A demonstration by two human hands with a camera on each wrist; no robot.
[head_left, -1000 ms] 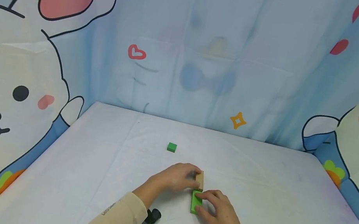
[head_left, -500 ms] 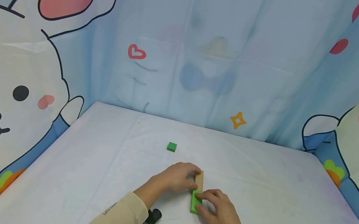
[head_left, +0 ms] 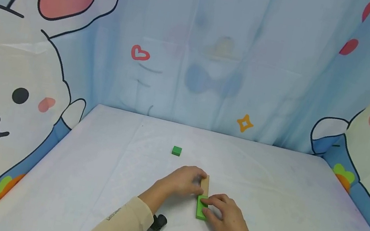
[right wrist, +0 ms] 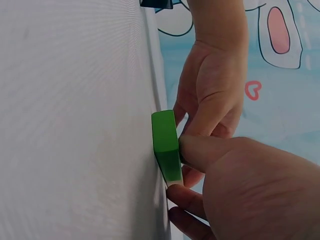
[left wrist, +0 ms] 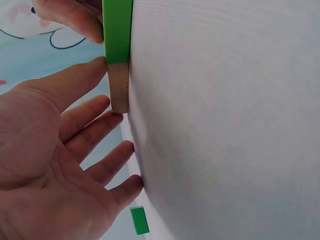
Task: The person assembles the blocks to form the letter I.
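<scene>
A bright green rectangular block [head_left: 202, 207] and a plain wooden block [head_left: 204, 185] lie end to end on the white table, the wooden one farther away. My left hand [head_left: 182, 180] pinches the wooden block from the left, thumb near the joint and a finger at the far end. In the left wrist view its other fingers [left wrist: 112, 162] spread loosely toward the tabletop. My right hand [head_left: 226, 220] holds the green block from the right with thumb and forefinger. Seen from the right wrist, the green block [right wrist: 165, 131] sits flat, with the wooden one mostly hidden behind it.
A small dark green block [head_left: 176, 151] lies alone farther back on the white table [head_left: 268, 186]. A black wrist camera [head_left: 159, 222] sits under the left forearm. A cartoon-printed blue curtain [head_left: 167, 47] hangs behind the table's back edge.
</scene>
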